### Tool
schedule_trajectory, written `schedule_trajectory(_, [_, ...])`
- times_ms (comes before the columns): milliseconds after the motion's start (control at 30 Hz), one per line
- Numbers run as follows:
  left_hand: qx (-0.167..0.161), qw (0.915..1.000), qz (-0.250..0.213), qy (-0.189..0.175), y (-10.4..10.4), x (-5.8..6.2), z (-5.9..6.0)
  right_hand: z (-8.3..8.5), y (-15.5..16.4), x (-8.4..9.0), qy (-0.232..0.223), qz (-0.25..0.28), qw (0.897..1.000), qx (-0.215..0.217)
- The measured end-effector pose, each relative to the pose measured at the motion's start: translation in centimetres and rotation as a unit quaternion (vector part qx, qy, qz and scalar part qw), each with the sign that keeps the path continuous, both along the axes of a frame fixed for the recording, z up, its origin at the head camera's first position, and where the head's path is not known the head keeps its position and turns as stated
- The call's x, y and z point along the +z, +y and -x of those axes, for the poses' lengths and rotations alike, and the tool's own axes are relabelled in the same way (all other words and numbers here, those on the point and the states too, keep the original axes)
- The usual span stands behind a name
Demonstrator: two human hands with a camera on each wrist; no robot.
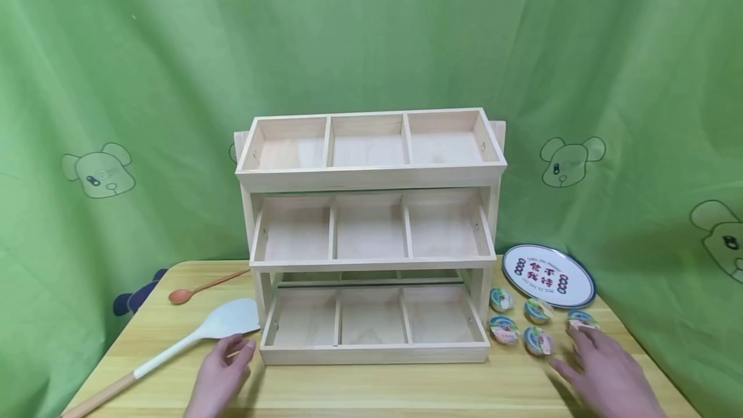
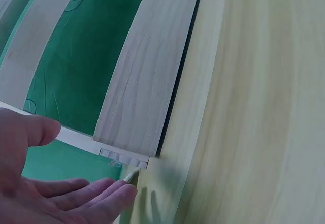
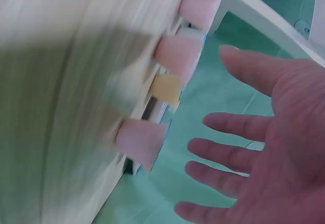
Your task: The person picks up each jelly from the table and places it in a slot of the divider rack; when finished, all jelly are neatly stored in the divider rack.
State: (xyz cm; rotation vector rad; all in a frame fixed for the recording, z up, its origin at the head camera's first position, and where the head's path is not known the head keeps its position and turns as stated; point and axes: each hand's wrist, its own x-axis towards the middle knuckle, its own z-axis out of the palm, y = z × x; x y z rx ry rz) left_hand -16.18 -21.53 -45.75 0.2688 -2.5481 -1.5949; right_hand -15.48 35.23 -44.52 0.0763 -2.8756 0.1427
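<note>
Though blurred at wrist, 5 jelly cups (image 1: 525,324) overhead.

Matt pale wooden rack (image 1: 371,176) on smooth wood-grain table (image 1: 371,392); glossy plate (image 1: 548,276).

jelly cups (image 3: 175,66): motion-blurred | spatula (image 1: 174,347) handle: cut off by edge

Head view down on table (image 1: 371,386), wrist views close, sharing tabletop
</note>
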Motion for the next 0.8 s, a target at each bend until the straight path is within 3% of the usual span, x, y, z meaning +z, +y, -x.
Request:
schedule_trajectory(233, [0.020,0.9992,-0.034,0.007,0.3,-0.4,0.8,0.3,1.5,-0.5,-0.083,0.010,0.996,-0.038])
schedule_trajectory(433, [0.023,0.9987,-0.046,-0.004,0.5,-1.0,1.1,0.4,2.3,-1.1,-0.093,0.015,0.995,-0.042])
schedule_trajectory(667, [0.023,0.9992,-0.034,0.002,0.7,-1.2,1.4,1.2,2.6,-1.5,-0.146,0.016,0.987,-0.061])
schedule_trajectory(800, [0.023,0.9988,-0.042,0.002,0.9,-1.2,1.6,1.3,2.7,-1.6,-0.142,0.009,0.988,-0.061])
